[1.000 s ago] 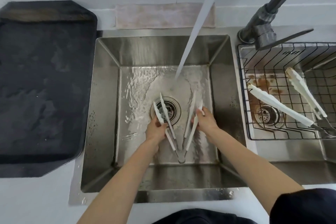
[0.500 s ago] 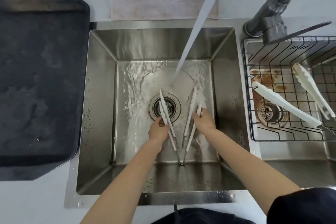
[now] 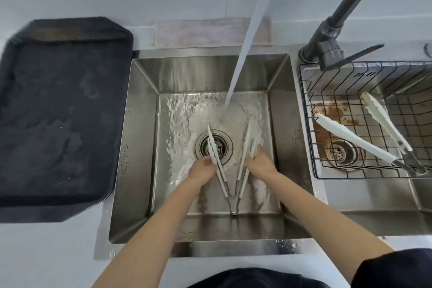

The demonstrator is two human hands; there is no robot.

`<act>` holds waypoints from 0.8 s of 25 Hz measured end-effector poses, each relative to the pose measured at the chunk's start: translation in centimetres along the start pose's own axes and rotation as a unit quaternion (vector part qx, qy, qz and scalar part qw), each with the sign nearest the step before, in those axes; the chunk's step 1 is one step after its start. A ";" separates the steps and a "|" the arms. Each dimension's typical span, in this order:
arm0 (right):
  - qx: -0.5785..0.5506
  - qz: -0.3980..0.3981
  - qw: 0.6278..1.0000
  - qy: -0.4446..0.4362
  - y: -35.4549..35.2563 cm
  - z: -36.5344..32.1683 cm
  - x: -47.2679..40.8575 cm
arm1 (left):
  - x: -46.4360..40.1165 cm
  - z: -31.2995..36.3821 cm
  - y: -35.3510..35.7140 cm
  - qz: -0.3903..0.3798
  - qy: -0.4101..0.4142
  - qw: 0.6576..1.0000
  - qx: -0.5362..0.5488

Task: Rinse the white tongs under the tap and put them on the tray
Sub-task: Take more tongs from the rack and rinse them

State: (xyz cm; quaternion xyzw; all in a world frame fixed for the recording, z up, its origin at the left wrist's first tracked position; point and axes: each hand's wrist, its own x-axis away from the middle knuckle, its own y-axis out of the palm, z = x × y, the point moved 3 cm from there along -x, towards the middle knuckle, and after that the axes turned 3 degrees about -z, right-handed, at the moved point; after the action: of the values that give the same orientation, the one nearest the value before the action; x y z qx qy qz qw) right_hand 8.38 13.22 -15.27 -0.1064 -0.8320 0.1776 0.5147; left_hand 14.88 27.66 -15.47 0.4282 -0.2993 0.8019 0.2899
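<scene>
White tongs (image 3: 243,152) with a metal hinge lie spread in a V low in the steel sink (image 3: 140,147), tips pointing at the falling water stream (image 3: 243,54). My left hand (image 3: 202,170) grips the left arm of the tongs over the drain (image 3: 214,147). My right hand (image 3: 258,163) grips the right arm. The stream lands just beyond the tips. The dark tray (image 3: 58,112) lies on the counter to the left of the sink, wet and bare.
A dark tap (image 3: 327,47) stands at the back right. A black wire basket (image 3: 311,147) in the right-hand basin holds another pair of white tongs (image 3: 355,140). A pale cloth (image 3: 205,33) lies behind the sink.
Both hands have stayed on the tongs in the sink with little shift. The view has tilted, so the sink sits lower in the frame.
</scene>
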 end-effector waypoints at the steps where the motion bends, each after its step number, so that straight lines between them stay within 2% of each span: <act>1: 0.017 0.000 1.000 -0.016 -0.4 -0.3 0.5 | 0.7 0.5 -0.2 0.000 0.016 0.999 -0.027; 4: 0.116 0.023 0.989 -0.088 -2.0 -1.7 2.4 | 2.8 2.6 -0.6 0.004 0.076 0.988 -0.137; 9: 0.267 0.079 0.943 -0.184 -5.0 -3.6 6.3 | 7.0 7.4 -0.3 0.035 0.174 0.924 -0.338; 14: 0.264 0.126 0.931 -0.218 -8.5 -3.2 9.0 | 9.8 10.8 1.6 0.090 0.223 0.847 -0.474; 20: 0.249 0.165 0.929 -0.217 -13.6 -0.3 10.9 | 12.1 13.8 6.1 0.098 0.273 0.803 -0.521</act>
State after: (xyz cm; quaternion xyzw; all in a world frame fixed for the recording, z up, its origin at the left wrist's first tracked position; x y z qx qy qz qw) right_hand 3.82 4.82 -0.72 -0.0693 -0.8231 0.4804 0.2950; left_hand 11.93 16.14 -0.23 -0.0558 -0.6209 0.6329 0.4592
